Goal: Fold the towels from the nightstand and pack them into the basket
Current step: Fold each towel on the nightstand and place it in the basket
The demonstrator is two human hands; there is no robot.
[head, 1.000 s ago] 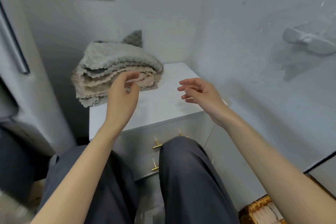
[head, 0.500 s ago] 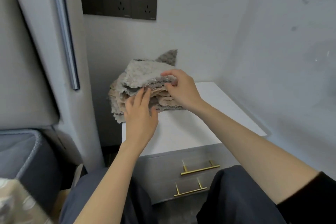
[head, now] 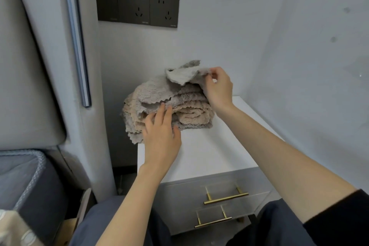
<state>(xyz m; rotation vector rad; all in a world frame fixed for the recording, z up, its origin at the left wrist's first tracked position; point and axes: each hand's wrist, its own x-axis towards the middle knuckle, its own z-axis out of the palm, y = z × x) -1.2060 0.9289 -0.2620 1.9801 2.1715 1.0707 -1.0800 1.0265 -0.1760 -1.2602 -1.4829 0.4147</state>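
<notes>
Right hand: pinches top towel corner, lifted
Left hand: fingers straight, pressing towel stack on nightstand

- Stack of fluffy grey and beige scallop-edged cloth towels: loosely folded layers, grey at the top and bottom, beige between.
- The stack sits on the rear left of the white tabletop of the grey-fronted nightstand. Its left edge overhangs the tabletop's left side.
- Top grey towel: the near right corner is lifted off the stack and turned up, pinched in the fingers of the right hand. A far corner pokes up behind it.
- Left hand: straight fingers touch the stack's front at the middle layers.
</notes>
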